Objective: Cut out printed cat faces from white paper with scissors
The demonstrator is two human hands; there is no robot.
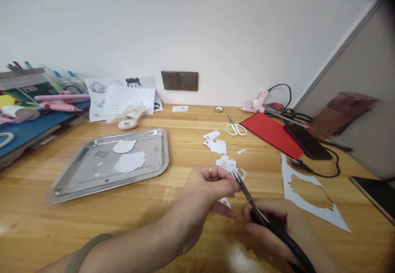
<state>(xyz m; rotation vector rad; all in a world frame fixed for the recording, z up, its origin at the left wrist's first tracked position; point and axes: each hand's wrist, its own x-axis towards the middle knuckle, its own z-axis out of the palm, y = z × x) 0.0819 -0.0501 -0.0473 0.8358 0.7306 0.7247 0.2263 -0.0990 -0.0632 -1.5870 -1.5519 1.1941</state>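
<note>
My left hand (206,187) pinches a small white paper cut-out of a cat face (228,166) just above the wooden table (123,219). My right hand (277,225) grips small black-handled scissors (250,199), and their thin blades point up and left into the paper's edge beside my left fingertips. A ring shows on one left finger. Small white paper scraps (216,143) lie on the table just beyond my hands.
A metal tray (77,178) with white cut-out shapes sits at left. White-handled scissors (236,129), a red sheet (271,133), a dark phone (307,141), a pink glue gun (257,102) with cables and a cut paper offcut (308,199) lie right. Pens and printed sheets are at back left.
</note>
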